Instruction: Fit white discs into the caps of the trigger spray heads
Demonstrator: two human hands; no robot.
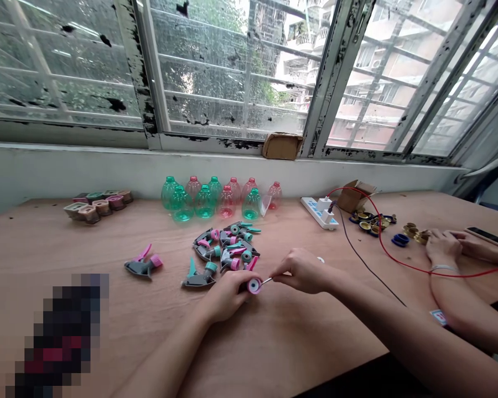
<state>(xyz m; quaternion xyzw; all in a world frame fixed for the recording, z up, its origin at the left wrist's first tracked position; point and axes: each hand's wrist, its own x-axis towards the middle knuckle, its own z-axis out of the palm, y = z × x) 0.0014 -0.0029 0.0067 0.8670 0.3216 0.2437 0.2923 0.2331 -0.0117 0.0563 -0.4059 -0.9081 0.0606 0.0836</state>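
Together over the worktop: left hand on a spray head, right hand on a thin tool

The left hand is closed round the spray head, whose pink collar faces the near side, with a pale disc showing inside it. The right hand pinches the thin tool, which looks metallic, between thumb and fingertips. Its tip points left to the collar's edge; whether it touches cannot be told. The spray head is held near the middle of the scene, on the near side of a loose heap of other spray heads, grey with pink or green collars and levers. One with a green collar lies just left of the left hand, and one with a pink collar lies apart, farther left.

Beyond the heap, near the wall, stand ten clear bottles, five green and five pink. Small tubs are grouped at far left. On the right are a white power strip with plugs, a red cable, a dark cable and an open cardboard box behind blue and gold round parts. At far right, a co-worker's hands are near gold pieces; their grip is too small to tell. A phone lies beside them.
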